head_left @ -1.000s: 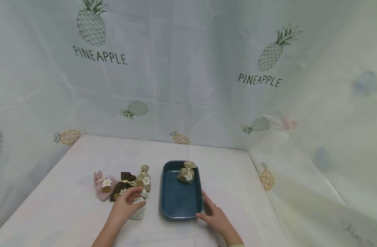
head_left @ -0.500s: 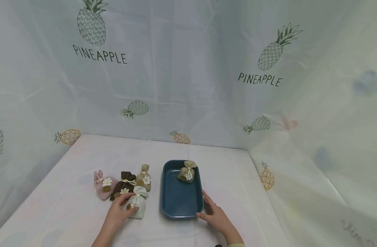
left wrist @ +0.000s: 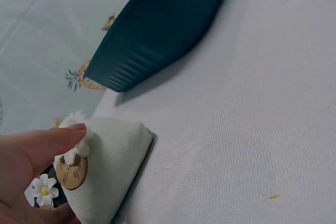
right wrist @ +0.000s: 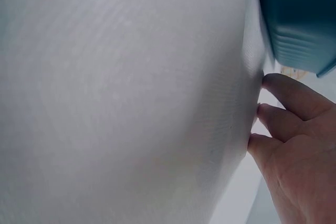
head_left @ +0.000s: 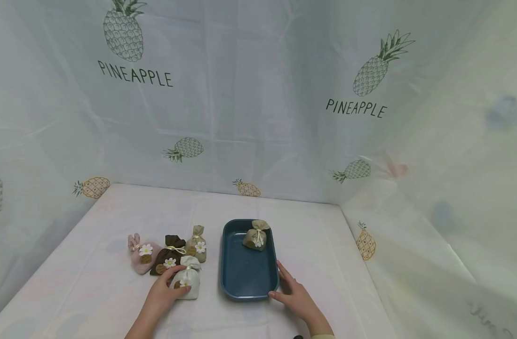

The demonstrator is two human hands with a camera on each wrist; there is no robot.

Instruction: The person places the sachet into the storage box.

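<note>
Since the frame taken one second prior, the left hand (head_left: 162, 292) had come down from above the white pouch (head_left: 193, 288) to its left side; the right hand (head_left: 295, 297) and the blue tray (head_left: 250, 278) had kept their places. The left hand's grip was narrow and loaded: it held the white pouch between thumb and fingers, one digit lying over the white flower (head_left: 184, 281) on its front. In the left wrist view a round tag (left wrist: 72, 174) showed just beside that flower.

The white pouch lay on the white cloth (head_left: 322, 254), left of the tray and apart from it. Far of it stood the beige pouch (head_left: 194, 253); far and left lay the dark brown pouch (head_left: 167, 258), and beyond that, at the left end, the pink pouch (head_left: 140, 261). Whether the white and brown pouches touched could not be told.

The right hand held nothing in a closed grasp; its fingers were spread along the tray's right side at the near corner. The right wrist view showed fingertips resting on the cloth; how firmly the hand bore on the tray could not be determined. A tan pouch (head_left: 254, 240) sat inside the tray, at the far right corner. A pineapple-printed curtain (head_left: 258, 94) hung behind.
</note>
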